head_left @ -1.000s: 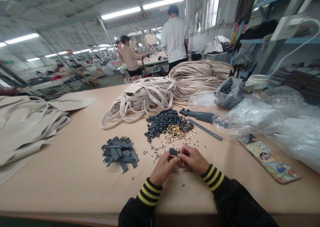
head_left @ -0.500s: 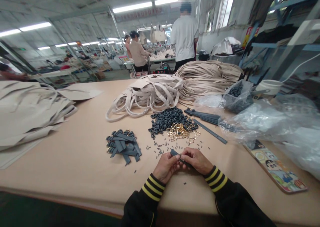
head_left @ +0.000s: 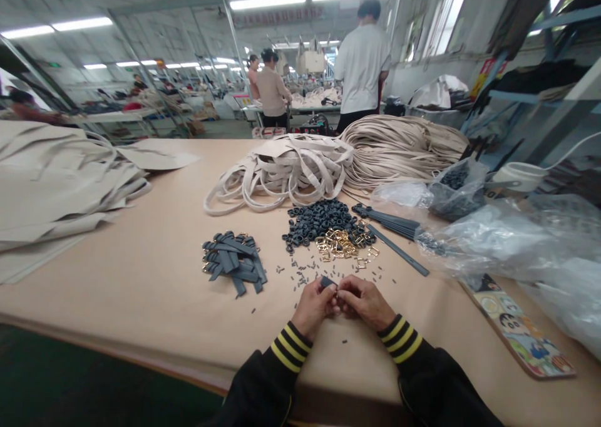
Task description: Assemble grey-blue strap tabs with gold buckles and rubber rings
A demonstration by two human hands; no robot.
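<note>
The left hand [head_left: 312, 309] is pinching a dark strip [head_left: 327, 282], whose end is jutting out on the hand's far side, while the right hand [head_left: 367, 303], curled inward, is sitting just beside it, its grip being too hidden to tell.

Nothing reads clearly — even the banner [head_left: 282, 17] (red-lettered, far back) is blurred.

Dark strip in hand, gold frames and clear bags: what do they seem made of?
Dark strip: perhaps leather or an imitation, smooth and low-sheen; mostly covered, so unsure.
Gold frames: probably polished metal, given their bright glints.
Clear bags: apparently thin, glossy plastic film, see-through and crinkled.
</note>
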